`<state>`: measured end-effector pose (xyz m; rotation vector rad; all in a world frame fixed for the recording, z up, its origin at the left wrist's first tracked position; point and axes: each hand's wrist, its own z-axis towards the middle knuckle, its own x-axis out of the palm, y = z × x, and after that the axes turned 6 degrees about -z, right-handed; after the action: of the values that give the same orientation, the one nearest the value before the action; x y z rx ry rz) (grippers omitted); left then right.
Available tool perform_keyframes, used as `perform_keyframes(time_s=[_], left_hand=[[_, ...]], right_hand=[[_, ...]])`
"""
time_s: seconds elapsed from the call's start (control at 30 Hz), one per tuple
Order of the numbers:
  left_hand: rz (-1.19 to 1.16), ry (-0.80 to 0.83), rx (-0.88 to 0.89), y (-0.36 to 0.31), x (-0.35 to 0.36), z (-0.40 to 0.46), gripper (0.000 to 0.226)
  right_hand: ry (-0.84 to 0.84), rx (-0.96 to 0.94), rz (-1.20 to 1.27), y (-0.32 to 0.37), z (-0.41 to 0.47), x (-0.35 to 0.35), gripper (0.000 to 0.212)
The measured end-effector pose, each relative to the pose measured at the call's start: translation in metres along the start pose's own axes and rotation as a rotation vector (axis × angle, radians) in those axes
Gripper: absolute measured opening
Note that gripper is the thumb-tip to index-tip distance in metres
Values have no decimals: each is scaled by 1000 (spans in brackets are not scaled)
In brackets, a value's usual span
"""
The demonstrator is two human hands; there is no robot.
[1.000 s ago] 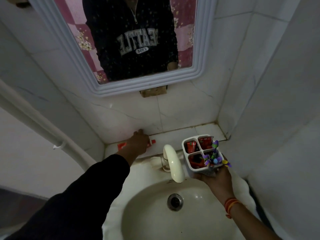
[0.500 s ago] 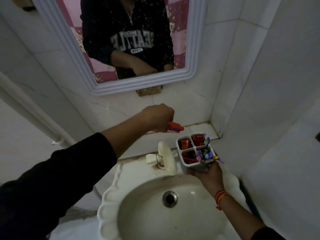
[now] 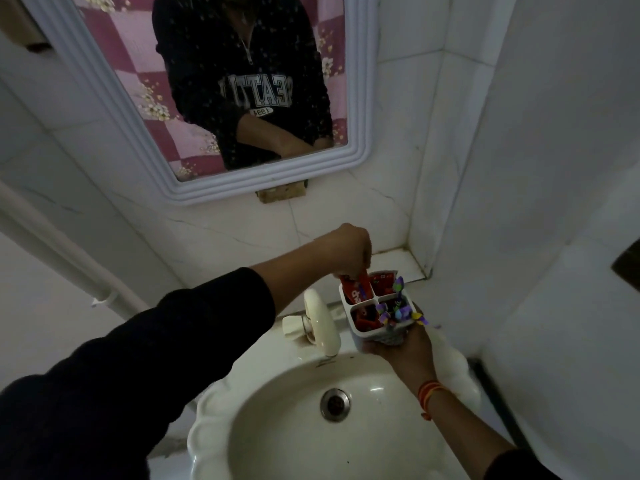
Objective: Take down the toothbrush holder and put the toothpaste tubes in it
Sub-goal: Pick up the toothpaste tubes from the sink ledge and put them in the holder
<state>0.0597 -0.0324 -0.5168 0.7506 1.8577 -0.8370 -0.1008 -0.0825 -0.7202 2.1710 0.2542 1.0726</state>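
Toothbrush holder [image 3: 381,315]: white plastic, four compartments, held upright above the sink [image 3: 277,441], beside the tap [image 3: 320,320]. Supported from below by right hand [image 3: 401,351], fingers curled around base and lower wall. Red toothpaste tube [image 3: 358,289] entering rear-left compartment, pinched at upper end by left hand [image 3: 348,249], fingers clenched around it. Further red tubes visible in two other compartments; purple-tipped toothbrushes [image 3: 398,308] in front-right compartment.

Handling, as judged: tube light, soft-walled, liable to buckle if squeezed mid-body; best gripped at stiff crimped end and lowered cap first. Holder rigid, light, smooth; best cupped under base to prevent tipping under uneven load.

Surroundings: glazed ceramic basin, probably slippery. White tiled ledge [image 3: 398,259] behind tap, in a corner of marble-patterned wall tiles. White-framed mirror [image 3: 360,98] above. Dim lighting.
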Motion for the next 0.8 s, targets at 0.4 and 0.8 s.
perform_keyframes(time_s=[0.4, 0.8], left_hand=[[-319, -114, -160, 27, 24, 12, 59], [-791, -156, -383, 14, 26, 30, 72]], right_hand=[[-20, 4, -138, 6, -10, 2, 106], [-163, -400, -978, 37, 7, 11, 66]])
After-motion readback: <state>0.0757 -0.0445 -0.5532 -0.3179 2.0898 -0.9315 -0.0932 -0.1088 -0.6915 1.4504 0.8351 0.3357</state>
